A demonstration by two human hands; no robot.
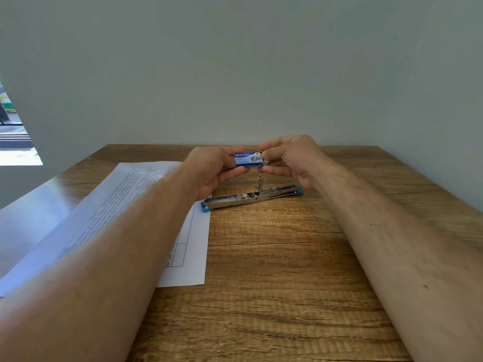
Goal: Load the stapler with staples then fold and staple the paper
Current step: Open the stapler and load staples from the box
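Above the wooden table (287, 257), the left hand (211, 168) grips a staple box (248, 159) while the right hand (290, 158) pinches its right end; the opened stapler (251, 197) lies directly below, long axis left-right, beside the paper (188, 244).

Both hands (261, 163) raised, fingers (271, 154) pinched

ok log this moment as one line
step: opening staple box | left hand: holds box | right hand: pinches box end | stapler: open on table | paper: flat, unfolded
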